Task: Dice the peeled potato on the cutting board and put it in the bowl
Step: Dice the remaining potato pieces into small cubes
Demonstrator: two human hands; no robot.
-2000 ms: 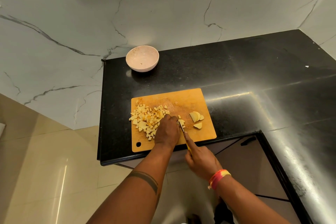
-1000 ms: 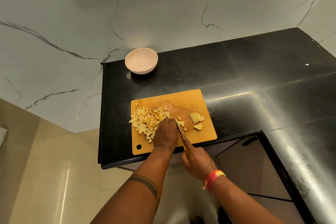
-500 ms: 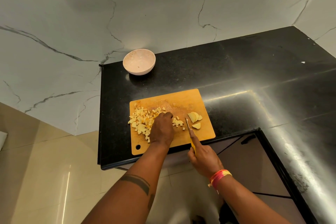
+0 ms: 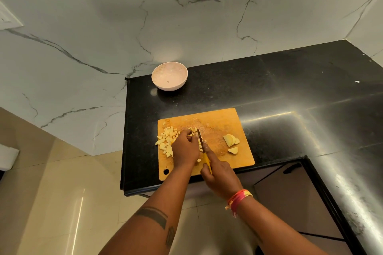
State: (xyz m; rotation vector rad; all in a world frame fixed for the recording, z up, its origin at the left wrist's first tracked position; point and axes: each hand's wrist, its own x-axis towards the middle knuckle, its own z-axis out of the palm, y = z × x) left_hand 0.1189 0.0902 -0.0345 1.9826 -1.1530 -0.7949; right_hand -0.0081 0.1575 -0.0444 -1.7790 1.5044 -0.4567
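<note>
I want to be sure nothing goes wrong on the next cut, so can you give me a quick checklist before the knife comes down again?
1. Knife held firmly: right hand grips the yellow handle. Ok.
2. Left hand fingertips clear of the blade: they are curled right beside it; the gap is too small to judge. Cannot tell.
3. Cutting board lies fully on the countertop: ok.
4. Potato still to dice: larger potato slices wait on the board's right side. Not ok, work remains.
5. Diced pieces staying on the board: some sit at its left edge. Cannot tell.
6. Bowl ready: upright, behind the board. Ok.
</note>
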